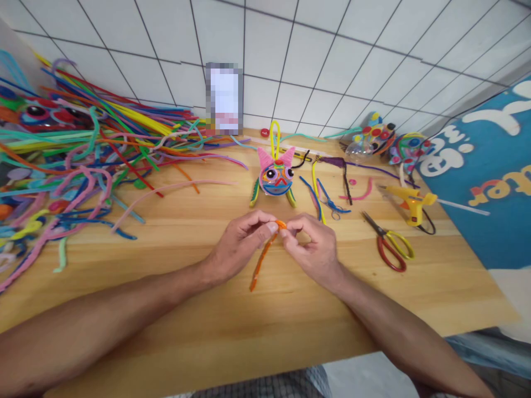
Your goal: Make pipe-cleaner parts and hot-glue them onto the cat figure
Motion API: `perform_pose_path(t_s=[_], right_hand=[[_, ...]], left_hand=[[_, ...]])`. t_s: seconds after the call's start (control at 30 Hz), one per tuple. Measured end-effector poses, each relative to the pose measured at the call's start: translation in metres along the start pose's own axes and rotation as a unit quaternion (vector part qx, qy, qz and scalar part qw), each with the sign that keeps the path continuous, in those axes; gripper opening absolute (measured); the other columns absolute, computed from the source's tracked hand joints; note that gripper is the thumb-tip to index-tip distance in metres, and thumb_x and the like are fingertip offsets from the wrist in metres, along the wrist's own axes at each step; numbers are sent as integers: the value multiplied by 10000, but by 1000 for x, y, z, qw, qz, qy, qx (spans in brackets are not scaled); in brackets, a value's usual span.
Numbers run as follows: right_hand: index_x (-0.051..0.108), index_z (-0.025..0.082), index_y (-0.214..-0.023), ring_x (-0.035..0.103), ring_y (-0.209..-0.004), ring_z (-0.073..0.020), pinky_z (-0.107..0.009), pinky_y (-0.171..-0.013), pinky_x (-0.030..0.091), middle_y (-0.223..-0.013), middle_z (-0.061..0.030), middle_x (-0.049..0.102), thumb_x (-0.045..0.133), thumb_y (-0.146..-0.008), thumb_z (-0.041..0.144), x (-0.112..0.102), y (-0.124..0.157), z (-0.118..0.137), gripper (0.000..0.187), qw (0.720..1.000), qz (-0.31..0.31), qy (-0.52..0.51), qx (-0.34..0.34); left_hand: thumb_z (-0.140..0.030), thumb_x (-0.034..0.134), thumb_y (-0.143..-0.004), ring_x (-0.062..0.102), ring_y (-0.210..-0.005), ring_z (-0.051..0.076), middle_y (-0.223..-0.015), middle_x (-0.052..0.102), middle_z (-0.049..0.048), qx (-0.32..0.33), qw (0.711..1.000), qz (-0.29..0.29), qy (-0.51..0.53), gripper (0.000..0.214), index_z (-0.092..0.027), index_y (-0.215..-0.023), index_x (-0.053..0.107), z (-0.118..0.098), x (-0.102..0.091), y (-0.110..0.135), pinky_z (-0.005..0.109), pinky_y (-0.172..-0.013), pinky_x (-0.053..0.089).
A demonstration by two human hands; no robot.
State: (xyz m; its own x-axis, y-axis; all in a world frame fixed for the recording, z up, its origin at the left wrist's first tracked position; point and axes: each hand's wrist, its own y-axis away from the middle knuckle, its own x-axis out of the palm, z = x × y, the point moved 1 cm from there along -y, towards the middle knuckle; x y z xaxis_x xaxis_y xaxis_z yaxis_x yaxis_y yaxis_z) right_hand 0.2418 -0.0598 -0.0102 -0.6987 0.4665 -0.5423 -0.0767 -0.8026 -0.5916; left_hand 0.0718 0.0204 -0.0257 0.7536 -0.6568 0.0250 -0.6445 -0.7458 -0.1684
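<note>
My left hand (240,243) and my right hand (311,243) meet at the middle of the wooden table (166,309). Both pinch the bent top end of an orange pipe cleaner (262,260), whose free end hangs down toward me. Just beyond my fingers stands a small pipe-cleaner animal figure (276,176) with pink ears, big eyes, a yellow loop on top and green-yellow legs.
A big heap of coloured pipe cleaners (70,160) covers the table's left. Right of the figure lie loose pipe-cleaner bits (327,199), red-and-yellow scissors (390,246), a yellow glue gun (410,202) and more finished figures (390,143). A blue board (485,182) leans at right.
</note>
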Motion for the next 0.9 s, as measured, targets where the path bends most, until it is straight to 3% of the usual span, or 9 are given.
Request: perform_pose_path(t_s=[0.43,0.57,0.73,0.9], right_hand=[[627,231,-833,609,-657,-130,-283,-631,485,-726,30,649,682,-972,179,-1,0,1,158,999,12,-27,17],[636,232,-933,611,-677,-130,-287,-657,505,-767,31,649,708,-955,182,-1,0,2,91,999,-7,-39,28],[609,246,-1006,605,-732,-152,-317,-695,523,-807,23,620,698,-948,174,-3,1,0,129,998,-54,-37,9],[610,242,-1017,599,-749,-147,-318,-699,518,-840,18,611,703,-948,147,-1,1,-1,149,998,-46,-37,-22]], left_hand=[[-417,651,-1045,494,-641,99,-785,656,-6,-18,999,2,47,263,-180,-955,721,4,2,5,234,-621,423],[-436,654,-1040,477,-628,97,-776,644,-9,-32,998,-12,52,287,-175,-937,714,4,3,5,235,-606,411],[-422,651,-1043,470,-617,88,-775,641,-15,-37,998,-21,50,281,-170,-932,707,4,3,4,226,-588,398],[-398,651,-1045,470,-605,76,-766,633,-26,-31,997,-11,63,263,-168,-929,703,5,4,3,216,-570,385]])
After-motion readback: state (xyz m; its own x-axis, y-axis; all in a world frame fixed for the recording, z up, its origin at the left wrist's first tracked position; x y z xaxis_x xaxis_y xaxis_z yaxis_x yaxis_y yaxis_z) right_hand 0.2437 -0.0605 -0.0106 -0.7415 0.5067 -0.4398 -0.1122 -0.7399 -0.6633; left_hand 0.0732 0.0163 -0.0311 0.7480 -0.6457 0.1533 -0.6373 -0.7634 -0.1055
